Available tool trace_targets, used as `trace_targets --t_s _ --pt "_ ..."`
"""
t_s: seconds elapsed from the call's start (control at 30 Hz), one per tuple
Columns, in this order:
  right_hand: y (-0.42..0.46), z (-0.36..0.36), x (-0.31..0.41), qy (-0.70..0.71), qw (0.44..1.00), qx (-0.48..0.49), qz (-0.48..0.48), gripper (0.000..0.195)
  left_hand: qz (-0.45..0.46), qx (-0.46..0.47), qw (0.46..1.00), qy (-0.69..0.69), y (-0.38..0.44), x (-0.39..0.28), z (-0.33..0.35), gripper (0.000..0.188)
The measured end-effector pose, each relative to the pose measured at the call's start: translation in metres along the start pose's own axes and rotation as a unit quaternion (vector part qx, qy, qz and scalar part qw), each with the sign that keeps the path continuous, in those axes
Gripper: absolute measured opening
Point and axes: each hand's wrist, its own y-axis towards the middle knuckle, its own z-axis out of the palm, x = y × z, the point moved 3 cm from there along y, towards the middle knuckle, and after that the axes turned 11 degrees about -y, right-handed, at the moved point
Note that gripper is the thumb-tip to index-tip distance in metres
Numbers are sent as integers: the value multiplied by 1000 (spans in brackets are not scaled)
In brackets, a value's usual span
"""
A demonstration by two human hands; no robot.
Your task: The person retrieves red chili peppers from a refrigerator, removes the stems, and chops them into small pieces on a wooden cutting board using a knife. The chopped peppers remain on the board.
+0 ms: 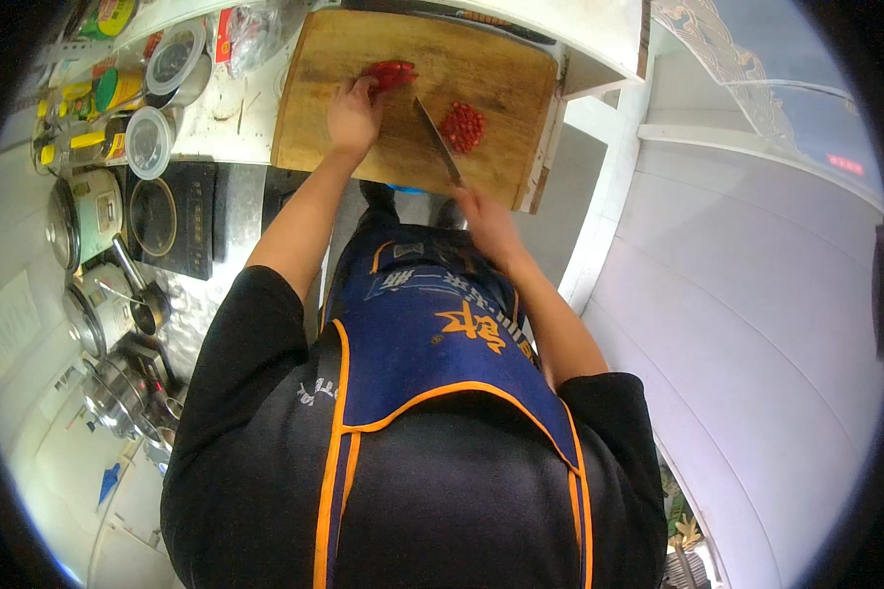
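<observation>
On a wooden cutting board (405, 132), my left hand (353, 118) rests its fingertips against a bunch of long red pieces (392, 75); whether the fingers grip them cannot be told. My right hand (482, 217) is closed around the handle of a kitchen knife (438, 140), at the board's near edge. The blade points away from me, its tip just below the red pieces and apart from them. A small heap of chopped red bits (462, 127) lies to the right of the blade. The exact kind of the red food is unclear.
A second knife (497, 22) lies beyond the board's far edge. To the left are lidded plastic tubs (149, 142), bottles (88, 140), an induction cooker (169, 217), rice cookers (96, 213) and a small saucepan (147, 309). A white wall (707, 280) rises at the right.
</observation>
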Motion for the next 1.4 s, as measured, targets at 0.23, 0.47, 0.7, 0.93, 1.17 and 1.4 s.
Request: trace_targets --t_s 0.23,0.47,0.7,0.93,1.17,1.4 --pt "-4 -13 3 -10 999 20 34 55 -25 104 992 -62 13 5 1 28" --pt "-10 -17 -1 30 999 -12 43 47 -38 187 980 61 31 -18 -4 32" --pt "-10 -16 -4 19 999 -34 25 45 -44 178 981 62 26 -16 6 38" --pt "-9 -10 -15 35 996 -54 54 44 38 130 991 -1 -13 -23 19 37" --pt "-6 -8 -11 5 998 -57 32 44 -18 174 984 -26 -55 -57 18 43" --pt "-6 -14 -6 -6 998 -67 15 45 -46 89 995 -7 -40 -34 16 33"
